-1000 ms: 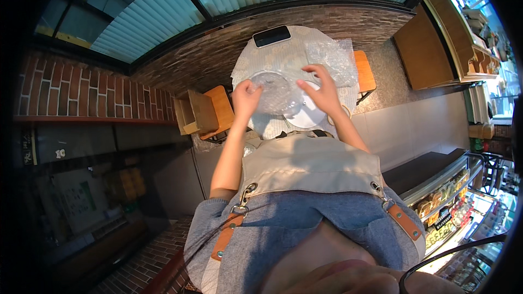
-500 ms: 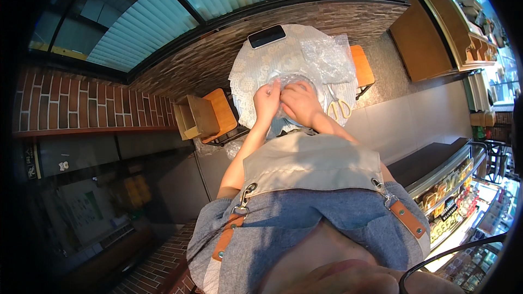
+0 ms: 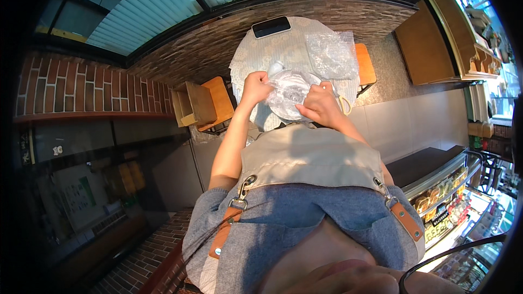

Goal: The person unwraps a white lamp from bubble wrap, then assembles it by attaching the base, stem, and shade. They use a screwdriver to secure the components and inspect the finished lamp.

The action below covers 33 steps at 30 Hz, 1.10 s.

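Observation:
A round bundle of clear bubble wrap (image 3: 291, 95) lies at the near side of the round table, between my hands. What it encloses looks pale and disc-like, but I cannot make out its kind. My left hand (image 3: 255, 88) pinches the bundle's left edge. On the other side, my right hand (image 3: 322, 103) grips the right edge with curled fingers. A small white rounded object (image 3: 276, 67) sits just beyond the bundle. Scissors with cream handles (image 3: 345, 104) lie partly hidden behind my right hand.
A flat sheet of bubble wrap (image 3: 331, 54) covers the table's far right. A phone (image 3: 271, 27) rests at the far edge of the lace-patterned tablecloth (image 3: 248, 57). Wooden stools stand either side, the left one (image 3: 219, 100) beside an open cardboard box (image 3: 195, 103).
My hands have moved apart from close together over the bundle, the left outward and the right outward. More of the wrapped bundle shows between them, and my right hand now covers more of the scissors.

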Tool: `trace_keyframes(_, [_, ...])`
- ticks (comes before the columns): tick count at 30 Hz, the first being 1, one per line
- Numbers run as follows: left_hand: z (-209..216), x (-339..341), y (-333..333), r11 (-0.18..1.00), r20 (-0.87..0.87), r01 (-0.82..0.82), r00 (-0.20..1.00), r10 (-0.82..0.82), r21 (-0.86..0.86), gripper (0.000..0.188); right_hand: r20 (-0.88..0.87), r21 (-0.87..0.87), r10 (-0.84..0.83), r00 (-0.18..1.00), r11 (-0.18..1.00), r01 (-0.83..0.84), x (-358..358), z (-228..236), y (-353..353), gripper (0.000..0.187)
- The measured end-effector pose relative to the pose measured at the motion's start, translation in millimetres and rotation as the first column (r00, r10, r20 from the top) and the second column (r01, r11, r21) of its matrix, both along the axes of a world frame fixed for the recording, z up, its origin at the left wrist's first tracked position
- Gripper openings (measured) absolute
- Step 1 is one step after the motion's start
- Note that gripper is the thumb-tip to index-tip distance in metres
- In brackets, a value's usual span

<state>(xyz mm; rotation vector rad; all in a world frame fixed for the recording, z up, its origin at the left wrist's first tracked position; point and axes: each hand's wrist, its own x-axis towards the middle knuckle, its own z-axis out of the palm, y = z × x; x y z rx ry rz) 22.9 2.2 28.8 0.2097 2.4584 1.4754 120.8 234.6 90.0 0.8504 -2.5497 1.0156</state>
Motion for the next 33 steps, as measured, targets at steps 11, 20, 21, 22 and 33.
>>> trace_keyframes(11, [90.3,16.3,23.3,0.801,-0.351,0.597,0.739,-0.575,-0.054,0.044,0.398,-0.678,0.219,0.891,0.724,0.125,-21.1,-3.0,28.1,0.01])
trace_keyframes(20, [124.3,9.2,65.2,0.835,-0.626,0.529,0.604,-0.493,-0.148,0.041,0.393,-0.897,0.414,0.821,0.371,0.242,-21.6,32.2,69.4,0.019])
trace_keyframes(21, [125.1,7.9,69.1,0.81,-0.562,0.579,0.639,-0.525,-0.097,0.04,0.375,-0.914,0.428,0.822,0.318,0.251,-21.0,32.7,71.6,0.018])
trace_keyframes(22, [125.8,7.1,72.7,0.782,-0.494,0.622,0.667,-0.557,-0.042,0.04,0.353,-0.931,0.422,0.835,0.244,0.271,-20.1,33.0,72.1,0.017])
trace_keyframes(33, [110.1,29.1,76.3,0.809,0.11,0.522,0.818,-0.565,0.271,0.028,0.572,-0.789,0.161,0.804,0.377,0.486,-9.1,53.5,64.4,0.015])
